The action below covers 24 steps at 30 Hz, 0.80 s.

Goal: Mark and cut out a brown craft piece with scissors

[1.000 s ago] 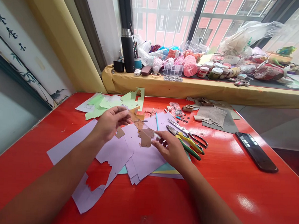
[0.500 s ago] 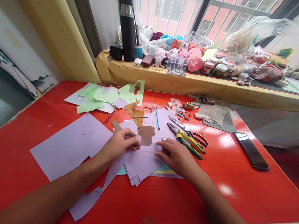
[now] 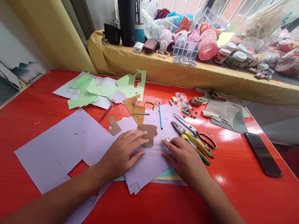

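A brown cut-out piece [image 3: 150, 131] with a scalloped edge lies on stacked purple paper [image 3: 147, 169]. My left hand [image 3: 125, 150] rests on the paper at the left of that piece, fingers spread, with fingertips over its edge. To the right, my right hand [image 3: 181, 156] has its fingers apart and its fingertips at the purple paper. Beside its index finger sits a small round clear-and-white disc [image 3: 168, 139]. Pliers [image 3: 191, 137] with green and yellow handles lie just beyond the right hand, next to scissors [image 3: 197, 130]. A blue pen [image 3: 160, 115] lies above the brown piece.
Large purple sheets [image 3: 59, 144] cover the table's left side, with green paper scraps [image 3: 98, 88] behind. Black snap-like parts [image 3: 190, 113] and leather scraps [image 3: 222, 112] lie at the back right. A phone [image 3: 263, 155] is at the right. Jars and bags crowd the windowsill [image 3: 141, 63].
My left hand has opened from a pinch and spread over the paper beside the brown piece. My right hand stays in about the same place. The view has tilted down and moved closer.
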{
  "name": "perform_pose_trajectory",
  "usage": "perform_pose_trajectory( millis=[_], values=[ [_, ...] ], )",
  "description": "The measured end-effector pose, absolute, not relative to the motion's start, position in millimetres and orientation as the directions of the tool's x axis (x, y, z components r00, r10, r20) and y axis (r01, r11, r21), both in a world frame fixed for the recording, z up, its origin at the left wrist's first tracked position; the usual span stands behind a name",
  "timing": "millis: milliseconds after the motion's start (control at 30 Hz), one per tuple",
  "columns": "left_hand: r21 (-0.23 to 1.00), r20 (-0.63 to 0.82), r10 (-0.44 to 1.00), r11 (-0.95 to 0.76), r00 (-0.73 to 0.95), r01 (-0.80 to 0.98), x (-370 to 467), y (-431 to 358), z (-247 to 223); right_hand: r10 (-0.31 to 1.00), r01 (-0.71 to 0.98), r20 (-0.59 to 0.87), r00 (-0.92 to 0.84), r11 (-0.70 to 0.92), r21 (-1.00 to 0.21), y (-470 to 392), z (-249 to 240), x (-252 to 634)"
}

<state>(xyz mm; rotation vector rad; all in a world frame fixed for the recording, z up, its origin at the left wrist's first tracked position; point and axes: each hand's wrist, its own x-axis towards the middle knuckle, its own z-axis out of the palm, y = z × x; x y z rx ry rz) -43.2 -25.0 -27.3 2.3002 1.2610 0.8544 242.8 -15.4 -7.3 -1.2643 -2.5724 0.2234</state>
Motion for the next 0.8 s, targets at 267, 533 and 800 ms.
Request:
perform_pose_trajectory(
  millis=[267,533,800],
  values=[
    [0.469,0.29,0.818,-0.574,0.497,0.671,-39.3,-20.9,-38.5,0.786,0.706,0.264,-0.559,0.618,-0.345,-18.3,-15.7,233.7],
    [0.641,0.208,0.876,-0.459,0.436,0.616,-45.9,-16.5,-31.7,0.807,0.678,0.26,-0.53,0.587,-0.442,-7.4,-20.2,238.6],
    [0.678,0.194,0.895,-0.418,0.402,0.605,-44.9,-14.0,-28.5,0.816,0.683,0.241,-0.525,0.573,-0.453,-5.8,-14.1,245.7]
  ],
)
